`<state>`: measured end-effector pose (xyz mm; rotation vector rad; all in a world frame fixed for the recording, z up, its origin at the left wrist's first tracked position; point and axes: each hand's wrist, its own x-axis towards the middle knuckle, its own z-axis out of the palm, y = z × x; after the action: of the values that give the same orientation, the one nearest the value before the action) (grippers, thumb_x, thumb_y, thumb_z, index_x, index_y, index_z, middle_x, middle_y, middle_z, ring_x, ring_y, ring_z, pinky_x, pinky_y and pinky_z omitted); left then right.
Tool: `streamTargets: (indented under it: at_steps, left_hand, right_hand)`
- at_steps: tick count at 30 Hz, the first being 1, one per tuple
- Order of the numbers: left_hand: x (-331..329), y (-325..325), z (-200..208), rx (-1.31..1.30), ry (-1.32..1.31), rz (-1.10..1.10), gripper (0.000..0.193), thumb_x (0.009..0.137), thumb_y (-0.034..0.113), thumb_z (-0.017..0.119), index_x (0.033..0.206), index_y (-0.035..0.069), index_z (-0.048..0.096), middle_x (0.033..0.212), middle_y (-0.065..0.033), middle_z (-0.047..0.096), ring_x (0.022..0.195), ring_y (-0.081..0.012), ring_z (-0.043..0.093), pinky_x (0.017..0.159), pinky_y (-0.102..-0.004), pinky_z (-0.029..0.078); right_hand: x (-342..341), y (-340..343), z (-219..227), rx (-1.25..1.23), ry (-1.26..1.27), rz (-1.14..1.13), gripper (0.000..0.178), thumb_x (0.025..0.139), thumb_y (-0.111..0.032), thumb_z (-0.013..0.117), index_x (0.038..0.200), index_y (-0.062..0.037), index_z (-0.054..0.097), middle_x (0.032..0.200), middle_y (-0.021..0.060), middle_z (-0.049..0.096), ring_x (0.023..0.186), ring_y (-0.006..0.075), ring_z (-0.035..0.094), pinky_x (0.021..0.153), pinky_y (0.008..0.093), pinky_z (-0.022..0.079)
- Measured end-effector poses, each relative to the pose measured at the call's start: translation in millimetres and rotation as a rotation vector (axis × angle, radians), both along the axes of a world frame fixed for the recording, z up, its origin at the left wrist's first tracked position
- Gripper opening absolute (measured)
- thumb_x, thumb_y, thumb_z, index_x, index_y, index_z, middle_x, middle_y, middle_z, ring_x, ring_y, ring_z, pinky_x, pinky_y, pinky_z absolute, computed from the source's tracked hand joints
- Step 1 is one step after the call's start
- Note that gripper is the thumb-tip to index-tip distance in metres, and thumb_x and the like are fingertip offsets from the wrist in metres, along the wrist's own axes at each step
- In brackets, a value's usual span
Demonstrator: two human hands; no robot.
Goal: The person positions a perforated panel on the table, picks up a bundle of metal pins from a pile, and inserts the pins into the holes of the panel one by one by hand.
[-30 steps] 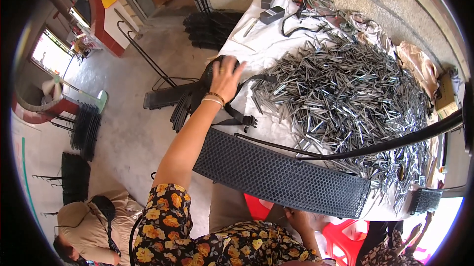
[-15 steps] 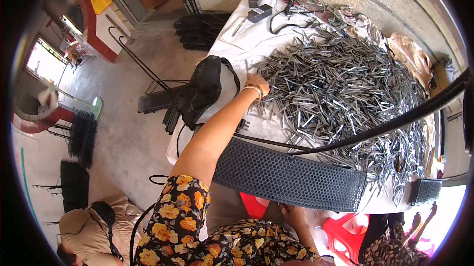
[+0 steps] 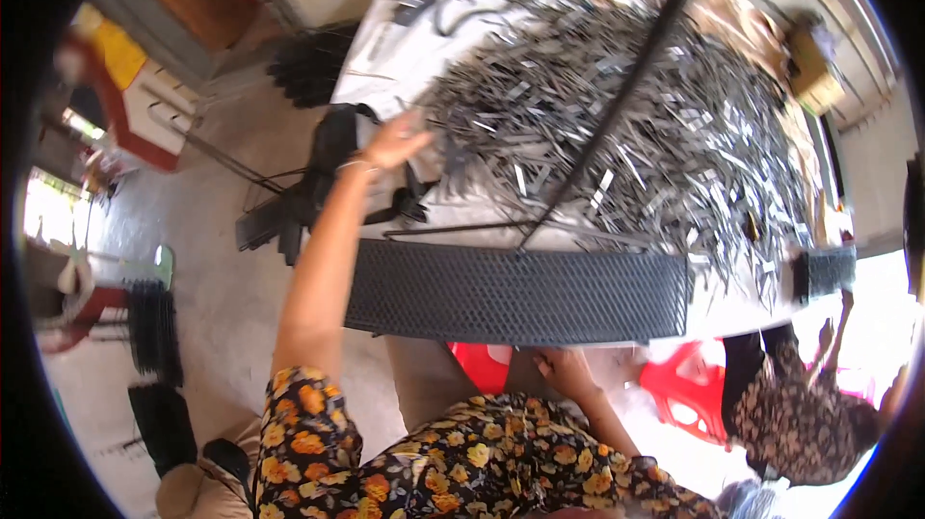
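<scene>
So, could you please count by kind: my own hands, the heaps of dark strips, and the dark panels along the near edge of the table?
Own hands: 2 (left hand, right hand)
Heap of dark strips: 1, its strips too many to count
Dark panels: 2 (long panel, short panel)
Total: 5

White-clothed table (image 3: 414, 66) — heaped dark strips (image 3: 540, 100), black perforated panel (image 3: 520, 297) along the near edge.
</scene>
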<state>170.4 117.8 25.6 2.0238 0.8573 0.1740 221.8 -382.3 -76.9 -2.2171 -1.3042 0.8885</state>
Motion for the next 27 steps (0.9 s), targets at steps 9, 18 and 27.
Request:
streamTargets:
  at_steps: [9,18,27]
  left_hand:
    - [-155,-102,15,0.525,0.065,0.226,0.030,0.088,0.019,0.059,0.114,0.002,0.059,0.104,-0.0125,0.062,0.091,-0.0217,0.061,0.078,-0.0303,0.049]
    - [-207,-153,-31,0.441,0.171,0.540,0.051,0.092,0.041,0.048,0.116,-0.003,0.058,0.111,-0.0217,0.061,0.102,-0.0357,0.058,0.088,-0.0391,0.044]
    - [-184,-166,-24,0.557,0.252,0.719,0.059,0.091,0.050,0.042,0.112,-0.002,0.061,0.109,-0.0243,0.062,0.101,-0.0404,0.058,0.087,-0.0416,0.044]
  right_hand:
    - [93,-85,122,0.217,0.754,-0.411,0.025,0.088,-0.018,0.059,0.099,0.0041,0.064,0.082,0.0088,0.067,0.072,0.0132,0.063,0.067,0.0266,0.052]
    - [181,-118,68,0.211,-0.136,-0.860,0.041,0.078,-0.023,0.071,0.112,-0.0029,0.060,0.077,0.0137,0.066,0.064,0.0220,0.064,0.062,0.0330,0.050]
    - [225,-78,45,0.286,-0.234,-0.724,0.036,0.077,-0.016,0.068,0.110,-0.0022,0.059,0.074,0.0168,0.064,0.067,0.0301,0.063,0.064,0.0385,0.049]
